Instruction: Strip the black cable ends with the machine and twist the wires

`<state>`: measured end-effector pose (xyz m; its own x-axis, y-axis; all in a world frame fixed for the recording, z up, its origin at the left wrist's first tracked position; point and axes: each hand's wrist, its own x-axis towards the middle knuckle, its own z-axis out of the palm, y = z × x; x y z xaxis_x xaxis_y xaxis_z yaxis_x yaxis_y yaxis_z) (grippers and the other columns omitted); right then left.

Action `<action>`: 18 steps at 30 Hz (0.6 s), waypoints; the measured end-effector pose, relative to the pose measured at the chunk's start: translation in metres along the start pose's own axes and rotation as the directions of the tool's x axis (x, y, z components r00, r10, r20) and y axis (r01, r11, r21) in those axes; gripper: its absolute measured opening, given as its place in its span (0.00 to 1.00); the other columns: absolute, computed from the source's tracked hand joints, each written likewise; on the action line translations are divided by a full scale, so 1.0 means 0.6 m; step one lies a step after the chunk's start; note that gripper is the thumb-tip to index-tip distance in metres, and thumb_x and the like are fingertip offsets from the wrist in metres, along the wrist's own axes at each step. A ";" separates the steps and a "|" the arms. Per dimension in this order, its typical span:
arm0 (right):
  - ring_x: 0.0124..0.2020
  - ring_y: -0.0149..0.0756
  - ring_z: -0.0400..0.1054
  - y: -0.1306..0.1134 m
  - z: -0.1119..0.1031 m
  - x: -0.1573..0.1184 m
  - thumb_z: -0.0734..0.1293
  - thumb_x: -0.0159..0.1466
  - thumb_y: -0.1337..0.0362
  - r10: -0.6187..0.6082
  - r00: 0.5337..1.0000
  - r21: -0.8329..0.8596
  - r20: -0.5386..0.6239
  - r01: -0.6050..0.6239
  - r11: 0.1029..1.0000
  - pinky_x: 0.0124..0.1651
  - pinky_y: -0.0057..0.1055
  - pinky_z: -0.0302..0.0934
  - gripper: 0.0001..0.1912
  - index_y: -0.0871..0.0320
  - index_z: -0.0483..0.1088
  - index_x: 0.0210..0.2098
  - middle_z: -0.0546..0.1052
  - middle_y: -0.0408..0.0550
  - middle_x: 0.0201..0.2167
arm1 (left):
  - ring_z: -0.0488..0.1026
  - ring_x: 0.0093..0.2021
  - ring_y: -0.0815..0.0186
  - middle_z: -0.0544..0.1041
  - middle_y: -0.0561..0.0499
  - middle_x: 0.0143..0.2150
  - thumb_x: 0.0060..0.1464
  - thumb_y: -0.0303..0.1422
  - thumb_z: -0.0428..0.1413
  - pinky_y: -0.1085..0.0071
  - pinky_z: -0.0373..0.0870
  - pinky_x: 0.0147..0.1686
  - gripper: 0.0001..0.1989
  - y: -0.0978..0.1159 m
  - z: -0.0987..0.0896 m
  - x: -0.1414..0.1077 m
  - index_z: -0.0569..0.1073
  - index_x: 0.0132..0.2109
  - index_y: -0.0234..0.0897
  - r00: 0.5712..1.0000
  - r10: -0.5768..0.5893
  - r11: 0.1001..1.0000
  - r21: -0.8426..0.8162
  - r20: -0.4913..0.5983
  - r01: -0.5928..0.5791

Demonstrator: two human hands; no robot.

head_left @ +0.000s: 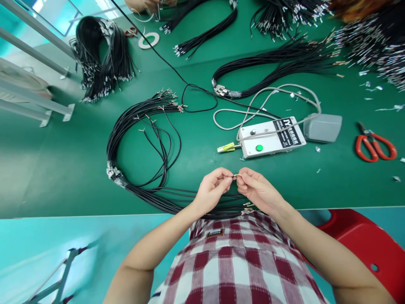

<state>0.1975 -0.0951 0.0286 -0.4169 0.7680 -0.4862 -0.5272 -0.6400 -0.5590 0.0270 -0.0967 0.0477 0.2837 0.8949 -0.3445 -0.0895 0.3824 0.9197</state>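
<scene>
Between thumb and fingers, my left hand [215, 188] pinches a black cable close to its stripped end. My right hand [257, 188] is closed on the fine wire ends [236, 175] of that same cable, just to the right. A curved bundle of black cables [115, 135] lies to the left, and its lower part runs under both hands along the table's front edge. Just beyond my hands sits a white box-shaped machine [268, 139] with a green button and a yellow-green tip [226, 147] pointing left.
Red-handled scissors [375, 145] lie at the right. A grey pedal-like block [322, 127] with a grey cord stands beside the machine. More cable bundles [247, 63] cover the back of the green table [63, 169]. Another person's hand [148, 5] shows at the top, near a tape roll [148, 41].
</scene>
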 end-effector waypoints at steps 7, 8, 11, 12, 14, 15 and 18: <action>0.24 0.24 0.55 0.011 0.001 0.002 0.78 0.54 0.57 0.053 0.998 -0.009 0.028 -0.053 0.999 0.28 0.25 0.52 0.14 0.57 0.73 0.30 0.67 0.38 0.24 | 0.58 0.22 0.75 0.66 0.56 0.23 0.54 0.49 0.61 0.77 0.52 0.20 0.21 0.007 -0.001 -0.003 0.69 0.37 0.34 1.000 -0.015 0.999 -0.040 0.015 0.016; 0.24 0.24 0.55 0.009 0.001 0.002 0.78 0.54 0.56 0.045 0.999 -0.012 0.026 -0.045 0.999 0.28 0.25 0.53 0.14 0.57 0.74 0.31 0.67 0.38 0.24 | 0.58 0.22 0.75 0.66 0.56 0.23 0.54 0.49 0.61 0.77 0.52 0.20 0.21 0.007 -0.001 -0.003 0.69 0.37 0.34 1.000 -0.011 0.999 -0.036 0.013 0.012; 0.25 0.25 0.55 -0.001 0.006 0.002 0.77 0.55 0.53 -0.025 0.999 -0.008 0.020 0.026 1.000 0.28 0.26 0.53 0.16 0.57 0.75 0.33 0.67 0.39 0.24 | 0.61 0.23 0.74 0.67 0.55 0.23 0.54 0.49 0.61 0.77 0.54 0.21 0.21 0.005 -0.002 -0.003 0.70 0.37 0.34 1.000 -0.003 1.000 -0.014 0.013 0.003; 0.25 0.25 0.55 -0.005 0.008 0.003 0.77 0.55 0.53 -0.043 0.999 -0.003 0.019 0.044 0.999 0.28 0.26 0.53 0.15 0.56 0.75 0.33 0.67 0.39 0.24 | 0.62 0.23 0.74 0.67 0.55 0.23 0.53 0.49 0.61 0.77 0.55 0.21 0.21 0.004 -0.002 -0.003 0.70 0.37 0.34 1.000 -0.002 1.000 -0.009 0.015 0.002; 0.25 0.25 0.56 -0.011 0.012 0.006 0.78 0.54 0.55 -0.053 0.998 0.010 0.013 0.053 0.999 0.28 0.26 0.53 0.14 0.56 0.74 0.32 0.67 0.38 0.24 | 0.62 0.24 0.74 0.67 0.55 0.24 0.53 0.49 0.62 0.77 0.55 0.22 0.21 0.002 -0.001 -0.003 0.70 0.38 0.34 1.000 -0.002 1.000 -0.008 0.020 0.002; 0.24 0.25 0.56 -0.011 0.014 0.008 0.78 0.54 0.56 -0.047 0.999 0.019 0.009 0.046 0.999 0.28 0.26 0.52 0.14 0.56 0.74 0.31 0.67 0.38 0.24 | 0.62 0.24 0.74 0.67 0.55 0.24 0.53 0.49 0.62 0.78 0.55 0.21 0.21 0.002 0.000 -0.003 0.70 0.38 0.34 1.000 -0.003 1.000 -0.014 0.020 0.003; 0.24 0.24 0.56 -0.003 0.015 0.012 0.78 0.53 0.60 -0.007 1.000 0.036 0.003 0.007 0.999 0.28 0.25 0.52 0.12 0.57 0.74 0.31 0.68 0.38 0.23 | 0.60 0.22 0.75 0.67 0.55 0.23 0.54 0.49 0.61 0.78 0.52 0.20 0.21 0.004 0.000 -0.004 0.69 0.37 0.34 1.000 -0.005 0.999 -0.039 0.014 0.006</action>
<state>0.1889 -0.0880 0.0322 -0.4153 0.7724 -0.4805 -0.5561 -0.6336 -0.5379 0.0264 -0.0978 0.0507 0.2974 0.8895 -0.3468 -0.1247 0.3963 0.9096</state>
